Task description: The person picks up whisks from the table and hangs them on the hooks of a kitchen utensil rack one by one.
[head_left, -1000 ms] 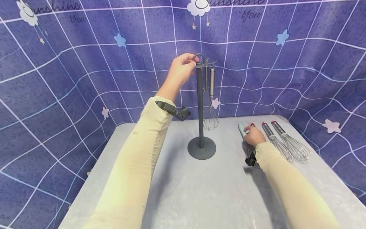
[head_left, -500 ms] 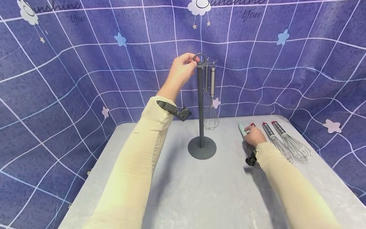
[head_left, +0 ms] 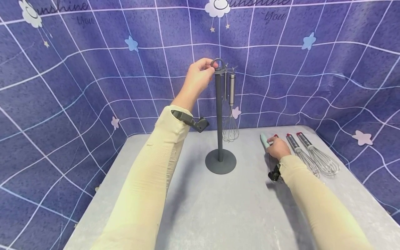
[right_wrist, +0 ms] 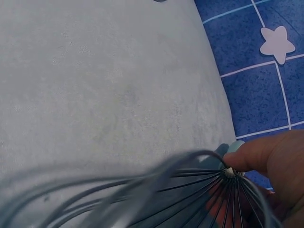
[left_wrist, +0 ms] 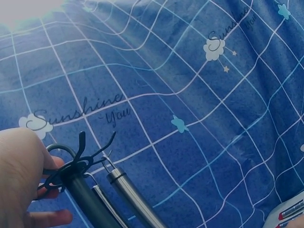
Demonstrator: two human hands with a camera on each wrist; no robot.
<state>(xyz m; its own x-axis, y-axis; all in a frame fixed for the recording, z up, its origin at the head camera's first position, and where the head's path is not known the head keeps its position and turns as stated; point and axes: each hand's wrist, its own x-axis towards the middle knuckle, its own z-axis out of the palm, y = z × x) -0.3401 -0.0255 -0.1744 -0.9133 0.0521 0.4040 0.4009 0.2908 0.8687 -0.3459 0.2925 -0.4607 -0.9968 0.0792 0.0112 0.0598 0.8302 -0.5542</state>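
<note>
At the top of a dark grey rack stand, my left hand pinches its ring between thumb and fingers. Two metal whisks hang from the stand's far-right hooks; the nearer one has a steel handle, and the other is partly behind the pole. Lower right, my right hand grips a whisk with a mint-green handle just above the table. The right wrist view shows that whisk's wires fanning out, with the thumb against the handle's lower end; the remaining fingers are mostly hidden.
Two red-tipped whisks, the left one and the right one, lie on the grey table right of my right hand. Another red tip shows just beyond that hand. A blue gridded cloth hangs behind and around.
</note>
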